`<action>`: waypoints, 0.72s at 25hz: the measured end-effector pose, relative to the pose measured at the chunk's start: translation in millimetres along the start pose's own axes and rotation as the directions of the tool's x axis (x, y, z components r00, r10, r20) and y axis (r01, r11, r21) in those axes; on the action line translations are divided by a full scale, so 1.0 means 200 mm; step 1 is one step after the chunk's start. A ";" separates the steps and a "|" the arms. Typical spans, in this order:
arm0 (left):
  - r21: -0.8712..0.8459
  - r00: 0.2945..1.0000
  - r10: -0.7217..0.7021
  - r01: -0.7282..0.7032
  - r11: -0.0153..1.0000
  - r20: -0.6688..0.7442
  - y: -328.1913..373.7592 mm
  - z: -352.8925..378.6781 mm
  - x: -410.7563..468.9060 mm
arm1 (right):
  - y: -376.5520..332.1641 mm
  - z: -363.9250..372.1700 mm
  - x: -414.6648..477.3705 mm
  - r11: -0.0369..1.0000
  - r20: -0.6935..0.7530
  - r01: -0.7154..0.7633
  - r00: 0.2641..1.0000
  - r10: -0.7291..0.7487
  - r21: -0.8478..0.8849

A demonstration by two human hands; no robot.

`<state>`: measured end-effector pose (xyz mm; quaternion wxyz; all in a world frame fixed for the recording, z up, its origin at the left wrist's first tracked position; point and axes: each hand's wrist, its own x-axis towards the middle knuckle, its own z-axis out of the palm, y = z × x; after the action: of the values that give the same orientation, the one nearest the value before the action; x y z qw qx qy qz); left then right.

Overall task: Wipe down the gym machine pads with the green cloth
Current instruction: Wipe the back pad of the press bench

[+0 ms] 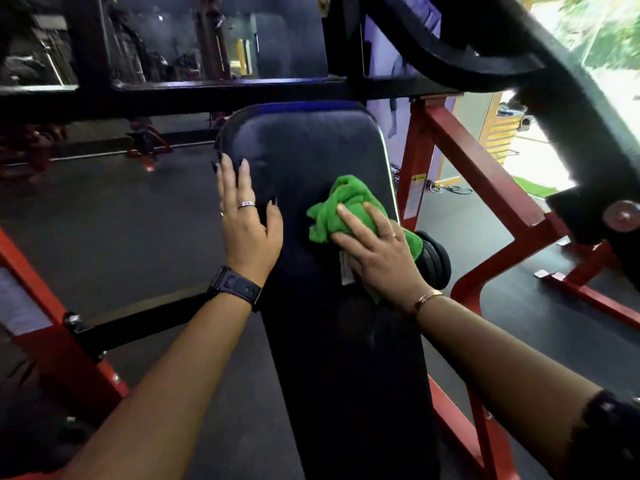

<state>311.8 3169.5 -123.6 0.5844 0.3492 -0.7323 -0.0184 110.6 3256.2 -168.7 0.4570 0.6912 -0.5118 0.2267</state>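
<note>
Gym floor (121,216): dark rubber matting, dim room, more machines blurred at back.

1. Red frame post (52,341), far L, steel, angled, w/ white label. Blk crossbar (138,323) runs from it toward pad.
2. Blk top beam (173,95), horiz., crosses just above pad's upper end.
3. L hand (247,233): flat on pad's L edge, fingers straight and released, tips partly over the rim. Rings on two fingers; blk watch (235,284) on wrist.
4. Pad (311,150): long, blk, smooth vinyl-type cover, rounded top corners, pale trim along R rim. Upper third and lower half bare; open floor both sides.
5. Green cloth (341,199): bunched, fuzzy, on pad R of centre, close to R rim; white tag shows under palm.
6. R hand (377,251): on top of cloth, fingers spread and near-straight, pressing it to pad, not clenched. Thin bracelet (427,299) on wrist.
7. Blk round knob (436,261), just beside pad's R rim, below cloth.
8. Red diagonal struts (485,174), R side, box-section steel.
9. Blk lever arm (571,116), thick, curved, overhead R; bright daylight and greenery behind.
</note>
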 end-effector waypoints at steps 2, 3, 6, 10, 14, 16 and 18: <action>-0.002 1.000 0.001 -0.001 1.000 0.005 0.00 0.00 0.00 | -0.08 0.00 0.16 0.906 -0.006 -0.400 0.914 0.405 0.140; -0.003 1.000 0.000 0.000 1.000 0.012 0.00 0.00 -0.01 | -0.15 0.00 0.19 0.855 0.003 -0.488 0.869 0.495 0.177; 0.000 1.000 0.017 -0.017 1.000 0.015 -0.02 -0.01 0.00 | -0.28 0.03 0.18 0.947 -0.034 -0.303 0.951 0.308 0.106; -0.006 1.000 0.007 -0.007 1.000 0.019 -0.01 0.00 -0.01 | -0.06 0.00 0.39 0.825 0.058 -0.526 0.848 0.527 0.208; -0.025 0.999 0.015 -0.014 1.000 0.028 -0.02 -0.02 0.02 | -0.23 -0.02 0.56 0.822 0.034 -0.542 0.838 0.545 0.172; -0.031 0.999 0.043 -0.042 0.999 0.024 -0.03 -0.03 0.08 | -0.22 -0.01 0.61 0.958 -0.040 -0.248 0.966 0.256 0.143; -0.003 0.997 0.063 -0.063 0.998 0.046 -0.03 -0.04 0.17 | -0.11 -0.02 0.70 0.975 -0.032 -0.179 0.982 0.185 0.132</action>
<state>319.9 3150.0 -95.4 0.5680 0.3250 -0.7561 -0.0086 182.7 3191.1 -66.0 0.4001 0.6642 -0.5472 0.3152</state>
